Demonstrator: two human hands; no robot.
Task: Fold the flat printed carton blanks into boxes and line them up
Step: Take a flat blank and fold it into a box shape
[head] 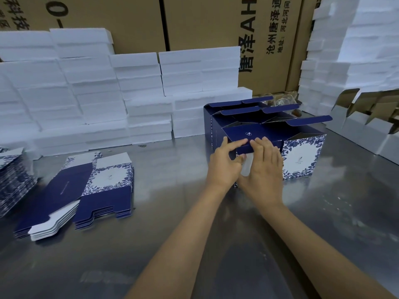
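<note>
A blue-and-white printed box [241, 137] stands on the steel table [172, 244], its dark blue flap folded toward me. My left hand [225, 164] pinches the flap's front edge, thumb under, fingers on top. My right hand [262, 167] presses on the flap with fingers laid over its edge, covering the box front. Beside it on the right stands a folded box [302, 156] with open top. More folded boxes [248, 113] with raised lids stand behind. A stack of flat blanks [86, 190] lies at the left.
White foam blocks [108, 93] are piled along the back and at the right [356, 50]. Brown shipping cartons [205, 22] stand behind them. White open cartons [367, 126] sit at the right edge. Another pile of blanks [13, 180] is at far left.
</note>
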